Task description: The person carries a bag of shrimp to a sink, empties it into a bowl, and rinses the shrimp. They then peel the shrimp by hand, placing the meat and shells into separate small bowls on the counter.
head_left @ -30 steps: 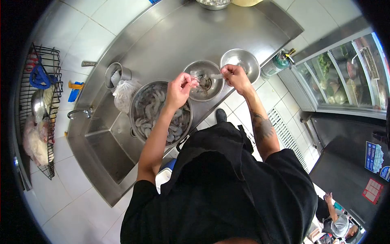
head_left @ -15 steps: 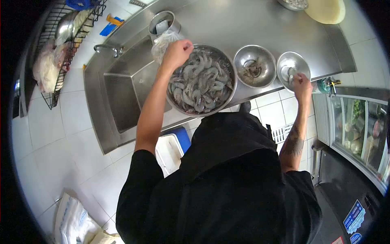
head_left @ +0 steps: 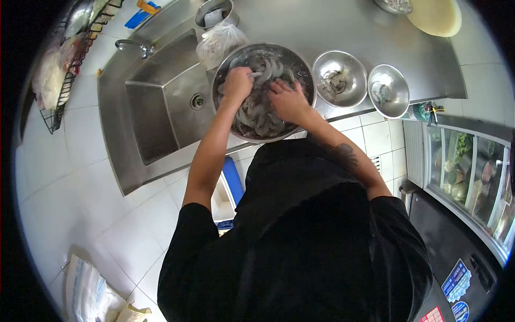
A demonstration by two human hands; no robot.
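Raw grey shrimp [head_left: 263,119] fill a large steel bowl [head_left: 308,115] by the counter's front edge. Over its left part, my left hand [head_left: 238,85] is closed, fingertips pressed together; whatever they pinch is too small to make out. My right hand [head_left: 289,101] lies among the shrimp with its fingers spread, touching them. Right of the big bowl stands a smaller steel bowl [head_left: 352,96] holding a few dark, shell-like pieces [head_left: 336,81]. Farther right, another small bowl [head_left: 394,110] contains pale peeled-looking shrimp [head_left: 381,93].
Left of the bowls is a steel sink [head_left: 155,123] with a tap [head_left: 134,47]. A clear plastic bag [head_left: 220,45] and a steel pot [head_left: 228,13] stand behind the big bowl. A round pale board [head_left: 437,17] lies far right. A glass-door fridge [head_left: 466,166] stands right.
My right hand has moved left from the far-right small bowl into the shrimp in the large bowl and opened. My left hand has moved down over the large bowl, still closed.
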